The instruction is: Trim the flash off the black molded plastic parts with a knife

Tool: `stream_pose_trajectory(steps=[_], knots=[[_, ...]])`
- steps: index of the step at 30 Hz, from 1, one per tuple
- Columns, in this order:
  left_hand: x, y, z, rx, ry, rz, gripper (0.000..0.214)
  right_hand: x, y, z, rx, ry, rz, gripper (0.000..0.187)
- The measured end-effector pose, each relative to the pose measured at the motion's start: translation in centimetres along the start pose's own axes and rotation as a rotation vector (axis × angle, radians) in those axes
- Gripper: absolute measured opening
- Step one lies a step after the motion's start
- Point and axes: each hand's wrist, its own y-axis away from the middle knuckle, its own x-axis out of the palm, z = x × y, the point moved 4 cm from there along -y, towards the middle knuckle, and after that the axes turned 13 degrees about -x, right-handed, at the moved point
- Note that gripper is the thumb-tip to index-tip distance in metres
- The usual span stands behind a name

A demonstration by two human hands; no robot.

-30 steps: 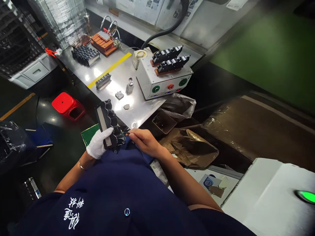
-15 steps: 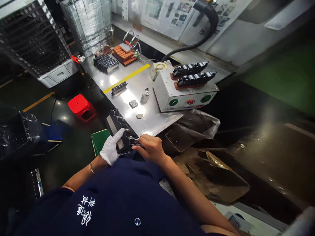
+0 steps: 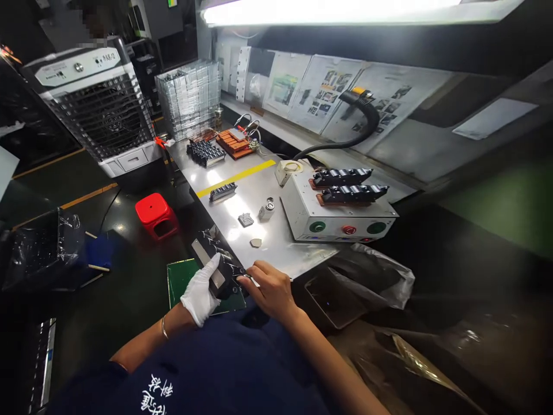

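My left hand, in a white glove, is wrapped round a long black moulded part with a pale flat strip along one side and a row of curved recesses. The part is held tilted off the near corner of the metal bench. My bare right hand is at the part's right end, thumb and fingers pinched together. Whatever lies between those fingertips is too small and hidden to name. On the bench beyond are a grey flat piece, a small grey block and a small whitish container.
A white control box with round buttons carries two black parts on top. More black parts and an orange fixture are farther back on the bench. A red stool stands left; plastic bags lie right.
My view has tilted upward, so the scene sits lower and the lamp and fan top show. Both hands stay on the black part, which is turned slightly.
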Motion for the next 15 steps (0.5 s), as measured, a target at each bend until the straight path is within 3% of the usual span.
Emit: stream_pose_trajectory(steps=[5,10,15], knots=[[0.1,0.3,-0.2,-0.002,0.049,0.009,0.019,-0.2,-0.2,-0.3,0.037,0.011,-0.048,0.051],[0.3,0.6,-0.6,-0.052,0.128,0.021,0.019,-0.1,-0.8,-0.3,0.011,0.030,0.033,0.052],[1.0,1.9,-1.5,-0.086,0.121,0.020,0.023,-1.4,-1.6,-1.2,0.044,-0.131,-0.021,0.042]])
